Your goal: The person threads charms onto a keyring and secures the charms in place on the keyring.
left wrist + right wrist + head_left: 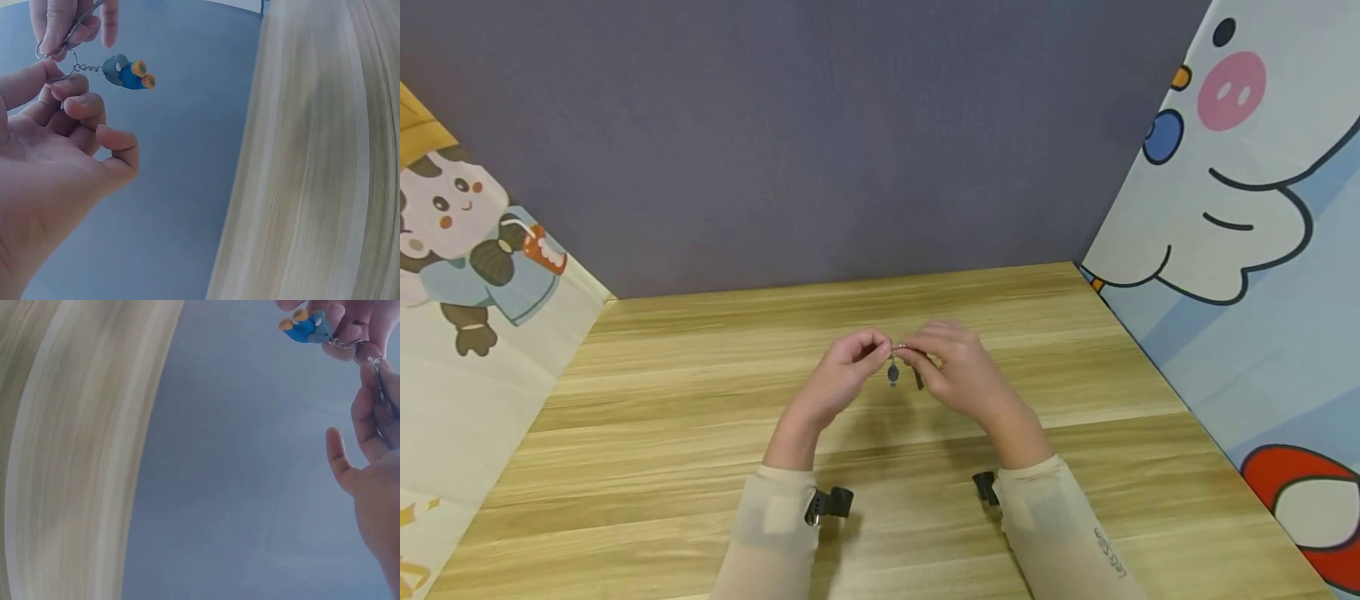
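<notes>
Fingertips of my left hand [842, 375] pinch the metal ring of a keychain above the table. From that ring a short chain [89, 68] leads to a small blue and grey figure [128, 73] with orange feet, hanging free below the fingers. Close beside it, my right hand [961, 371] pinches a slim, dark metal piece [379, 384] whose lower end shows under the palm. Its kind I cannot tell. The two hands' fingertips meet around the ring, hiding part of it.
The wood-grain table [662, 400] lies under both hands. A grey panel [850, 142] stands along its back edge. Cartoon-printed panels flank it, the left panel [497, 425] and the right panel [1247, 358]. Black straps [838, 502] show at the sleeves.
</notes>
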`<state>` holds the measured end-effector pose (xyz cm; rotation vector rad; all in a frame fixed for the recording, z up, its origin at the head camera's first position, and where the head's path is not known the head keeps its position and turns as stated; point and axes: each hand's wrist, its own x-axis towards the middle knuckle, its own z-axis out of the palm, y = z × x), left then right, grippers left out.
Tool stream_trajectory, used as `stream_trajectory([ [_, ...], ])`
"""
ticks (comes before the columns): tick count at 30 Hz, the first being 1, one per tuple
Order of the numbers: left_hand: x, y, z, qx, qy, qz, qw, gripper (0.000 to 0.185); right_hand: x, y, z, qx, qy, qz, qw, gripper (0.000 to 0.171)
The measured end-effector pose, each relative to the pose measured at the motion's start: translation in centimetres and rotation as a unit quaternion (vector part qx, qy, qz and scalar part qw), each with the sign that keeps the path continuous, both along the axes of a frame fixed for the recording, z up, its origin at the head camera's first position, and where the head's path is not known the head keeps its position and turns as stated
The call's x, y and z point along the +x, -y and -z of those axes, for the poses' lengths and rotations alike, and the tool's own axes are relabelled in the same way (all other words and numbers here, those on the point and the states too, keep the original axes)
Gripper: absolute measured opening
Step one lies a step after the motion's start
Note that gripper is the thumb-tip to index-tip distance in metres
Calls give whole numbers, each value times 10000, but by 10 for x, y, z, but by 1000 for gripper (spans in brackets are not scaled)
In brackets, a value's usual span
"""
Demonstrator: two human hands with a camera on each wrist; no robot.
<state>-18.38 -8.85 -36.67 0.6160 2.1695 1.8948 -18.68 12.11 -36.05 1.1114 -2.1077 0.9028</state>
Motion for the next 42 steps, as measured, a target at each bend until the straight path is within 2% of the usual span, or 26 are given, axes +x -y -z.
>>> stream_trajectory([
  [8,1,-2,-1,317,-81,87,9994,25,0,1,2,-428,442,-79,9981,9],
  [13,1,-2,2,646,-49,117,9978,21,0,1,6,-755,1059,-40,9915,8],
  [20,1,-4,5,1019,39,165,9946,20,1,0,7,-1091,2107,36,9714,9],
  [27,0,-6,7,1451,312,359,9883,19,1,0,10,-1655,2794,-292,9454,11],
  [31,1,-7,7,1595,456,388,9854,19,0,-1,15,-1858,2948,-420,9364,12],
  [42,3,-7,6,1628,490,420,9845,19,1,-2,15,-1938,2995,-640,9320,13],
])
